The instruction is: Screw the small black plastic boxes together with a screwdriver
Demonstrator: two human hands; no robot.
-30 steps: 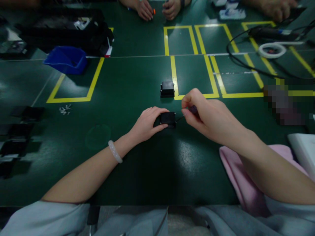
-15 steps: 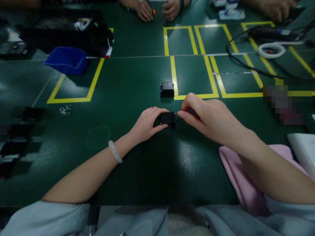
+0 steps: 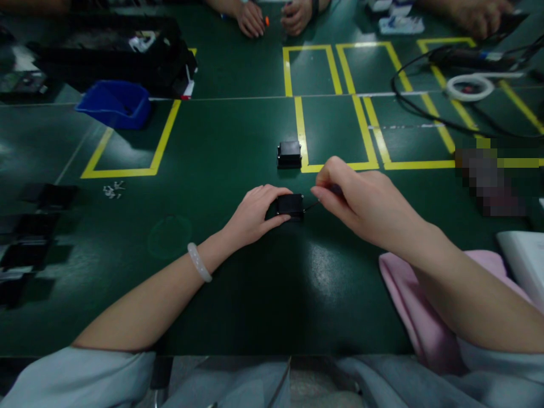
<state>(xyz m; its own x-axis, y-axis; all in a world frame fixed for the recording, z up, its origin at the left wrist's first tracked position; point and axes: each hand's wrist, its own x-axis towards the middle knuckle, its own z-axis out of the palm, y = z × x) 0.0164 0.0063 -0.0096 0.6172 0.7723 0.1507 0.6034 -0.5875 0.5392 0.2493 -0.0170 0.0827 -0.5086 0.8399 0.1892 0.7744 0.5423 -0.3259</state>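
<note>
A small black box (image 3: 290, 204) with metal screws at its corners lies on the green table. My left hand (image 3: 256, 214) grips it from the left, thumb on the near side and fingers on the far side. Just to the right, my right hand (image 3: 359, 195) is closed around a screwdriver (image 3: 312, 205); only its thin dark shaft shows clearly, the handle being mostly hidden in my fingers. The shaft slants down to the box's right edge, by a corner screw. A second black box (image 3: 289, 154) sits behind the first, touched by neither hand.
Loose screws (image 3: 113, 190) lie to the left, near several dark parts (image 3: 32, 241). A blue bin (image 3: 117, 105) stands by a large black tray (image 3: 106, 56). Pink cloth (image 3: 403, 289) lies under my right forearm. Black cable (image 3: 397, 99) curves at right. Other people's hands (image 3: 250, 20) are across the table.
My right hand has shifted slightly right and up, away from the box, so more of the screwdriver shaft shows. My left hand and both boxes stay in place.
</note>
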